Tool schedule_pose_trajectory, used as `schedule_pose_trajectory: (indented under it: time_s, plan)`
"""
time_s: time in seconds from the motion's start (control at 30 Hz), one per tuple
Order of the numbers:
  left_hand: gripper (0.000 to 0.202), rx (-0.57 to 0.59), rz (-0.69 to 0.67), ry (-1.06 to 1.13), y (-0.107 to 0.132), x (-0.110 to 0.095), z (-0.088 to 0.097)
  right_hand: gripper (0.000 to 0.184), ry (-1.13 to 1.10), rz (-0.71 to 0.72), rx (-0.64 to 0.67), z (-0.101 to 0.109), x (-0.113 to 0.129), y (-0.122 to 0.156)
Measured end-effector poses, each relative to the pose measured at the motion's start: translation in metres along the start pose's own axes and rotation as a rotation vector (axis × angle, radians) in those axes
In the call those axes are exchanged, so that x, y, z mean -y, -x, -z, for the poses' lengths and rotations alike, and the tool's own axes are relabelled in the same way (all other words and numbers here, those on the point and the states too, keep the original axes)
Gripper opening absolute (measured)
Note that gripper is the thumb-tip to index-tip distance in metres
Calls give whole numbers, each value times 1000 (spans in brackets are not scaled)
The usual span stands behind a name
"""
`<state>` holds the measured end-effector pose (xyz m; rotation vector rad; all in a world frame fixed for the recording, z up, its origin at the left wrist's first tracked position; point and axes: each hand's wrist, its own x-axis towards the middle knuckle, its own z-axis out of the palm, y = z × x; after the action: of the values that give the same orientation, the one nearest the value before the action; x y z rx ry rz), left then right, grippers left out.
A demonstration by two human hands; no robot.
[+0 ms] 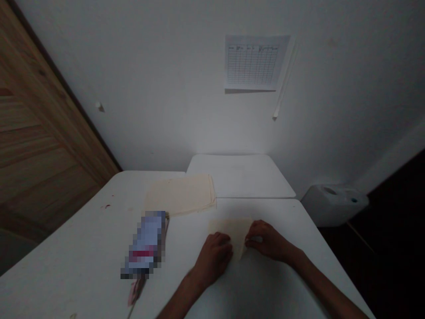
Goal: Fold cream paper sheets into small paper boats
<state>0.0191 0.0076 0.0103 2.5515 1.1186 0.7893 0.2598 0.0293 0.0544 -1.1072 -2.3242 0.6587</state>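
A thin cream-coloured sheet (pixel 234 228) lies on the white table between my hands, its near part narrowing to a folded-looking tip. My left hand (pixel 215 254) rests at its left side with the fingers curled in against it. At the right edge, my right hand (pixel 264 239) pinches the sheet between thumb and fingers. Farther back to the left is a stack of larger, similar cream sheets (pixel 181 192), with slightly uneven edges. The dim light hides fine detail under the fingertips.
A blurred-out flat object (pixel 146 243) with a pinkish strip lies left of my left hand. A white board (pixel 239 175) adjoins the table's (pixel 83 257) back edge, against the wall. A white container (pixel 335 206) stands beyond the right edge. A printed chart (pixel 254 64) hangs above; a wooden door (pixel 43 133) is at left.
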Motion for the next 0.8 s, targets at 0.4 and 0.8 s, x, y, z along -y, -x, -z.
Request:
schedule_pose_trajectory:
  time_s: [0.4,0.8]
  plan:
    - [16,32,-100,17,2,0,2,18,-9,-168,-32,-23,-12,-23]
    - [23,137,-127,49,9,-2,3,26,-20,-176,-113,-45,-21,-24]
